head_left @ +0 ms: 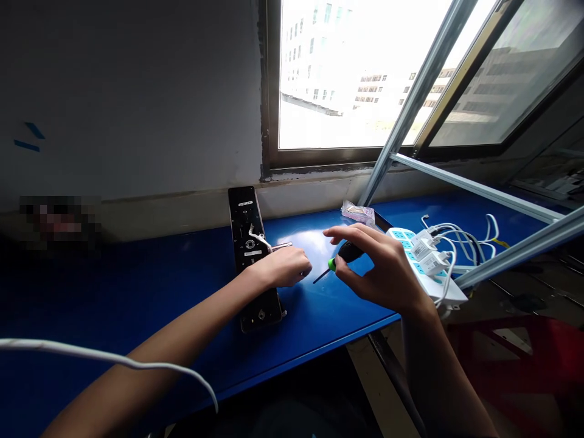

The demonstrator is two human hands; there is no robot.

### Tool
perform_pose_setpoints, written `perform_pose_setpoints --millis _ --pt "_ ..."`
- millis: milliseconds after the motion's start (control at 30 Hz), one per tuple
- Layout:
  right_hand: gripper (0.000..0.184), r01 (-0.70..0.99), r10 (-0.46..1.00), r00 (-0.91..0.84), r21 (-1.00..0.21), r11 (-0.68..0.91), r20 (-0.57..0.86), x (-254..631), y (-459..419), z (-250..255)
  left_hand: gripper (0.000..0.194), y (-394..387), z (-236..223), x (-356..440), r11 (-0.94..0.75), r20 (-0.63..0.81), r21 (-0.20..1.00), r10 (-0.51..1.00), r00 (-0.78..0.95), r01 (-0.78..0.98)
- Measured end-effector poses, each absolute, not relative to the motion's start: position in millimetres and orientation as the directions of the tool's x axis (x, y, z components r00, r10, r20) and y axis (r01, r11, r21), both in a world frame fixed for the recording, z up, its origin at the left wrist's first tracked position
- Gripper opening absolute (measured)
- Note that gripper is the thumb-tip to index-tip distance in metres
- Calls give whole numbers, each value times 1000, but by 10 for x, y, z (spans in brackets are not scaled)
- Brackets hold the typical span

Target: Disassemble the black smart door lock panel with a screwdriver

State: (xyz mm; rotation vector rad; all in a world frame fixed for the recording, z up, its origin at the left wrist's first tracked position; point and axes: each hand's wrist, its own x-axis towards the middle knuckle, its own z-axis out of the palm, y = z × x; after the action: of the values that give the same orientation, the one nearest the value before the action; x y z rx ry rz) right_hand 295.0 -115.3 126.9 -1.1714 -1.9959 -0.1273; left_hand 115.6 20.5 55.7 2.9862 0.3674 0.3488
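Note:
A long black panel [241,219] with labels and round fittings lies on the blue table [310,331]. A white curved piece, perhaps a cable [261,239], and a silver metal part [281,246] show at its right side. My left hand [291,267] is closed over the panel's right edge, close by the silver part. What its curled fingers hold, if anything, is hidden. To the right, my right hand [378,264] grips a screwdriver [350,252] with a black and green handle. Its thin shaft points down and left, above the table and apart from the panel.
A white power strip [438,292] with plugged-in chargers and tangled cables stands at right, beneath a slanted metal frame [479,187]. A small plastic packet [358,212] lies by the window wall. Another white cable [137,364] crosses at lower left. A red stool [542,347] is at lower right.

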Motion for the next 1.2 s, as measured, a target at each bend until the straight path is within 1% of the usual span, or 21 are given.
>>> perform_pose_setpoints --millis 100,167,267,367,433,533,600,633,733,800,900,1000,1067,1200 --pt "43 775 703 -246 -300 556 667 2974 -1161 1241 20 203 509 1214 -976 119 107 201 972 188" --pt "43 775 702 -244 -301 555 669 2981 -1160 1229 19 204 491 1228 -978 91 104 189 978 180" --pt "42 773 687 -247 -289 565 683 2976 -1151 1222 15 209 483 1219 -979 79 120 176 981 166" --pt "42 769 676 -245 -285 572 695 2956 -1148 1224 18 196 524 1123 -978 97 147 167 981 152" --pt "43 762 672 -245 -289 579 699 2936 -1150 1230 18 162 585 972 -974 141 159 186 972 164" --pt "46 738 656 -236 -307 600 717 2890 -1151 1246 15 76 668 606 -959 245 191 251 936 207" --pt "48 701 636 -225 -332 632 738 2838 -1143 1264 17 3 669 309 -935 412 289 315 855 205" --pt "48 674 624 -217 -347 652 750 2802 -1135 1274 19 -36 645 160 -928 464 314 336 819 203" --pt "50 590 591 -194 -388 708 783 2651 -1103 1315 25 -165 497 -231 -899 515 378 403 756 222" --pt "50 549 579 -190 -403 732 793 2518 -1082 1344 28 -249 370 -417 -858 524 459 471 710 230" --pt "48 488 580 -262 -412 769 772 2295 -1057 1375 31 -343 222 -576 -803 531 553 545 650 222" --pt "43 445 575 -381 -402 800 724 2090 -1033 1376 35 -377 164 -627 -769 491 607 560 668 198" --pt "41 439 567 -449 -381 813 691 1980 -1011 1364 34 -374 158 -632 -761 470 624 545 694 175" --pt "40 460 557 -548 -331 824 624 1847 -965 1342 30 -372 160 -626 -770 487 626 512 708 126"
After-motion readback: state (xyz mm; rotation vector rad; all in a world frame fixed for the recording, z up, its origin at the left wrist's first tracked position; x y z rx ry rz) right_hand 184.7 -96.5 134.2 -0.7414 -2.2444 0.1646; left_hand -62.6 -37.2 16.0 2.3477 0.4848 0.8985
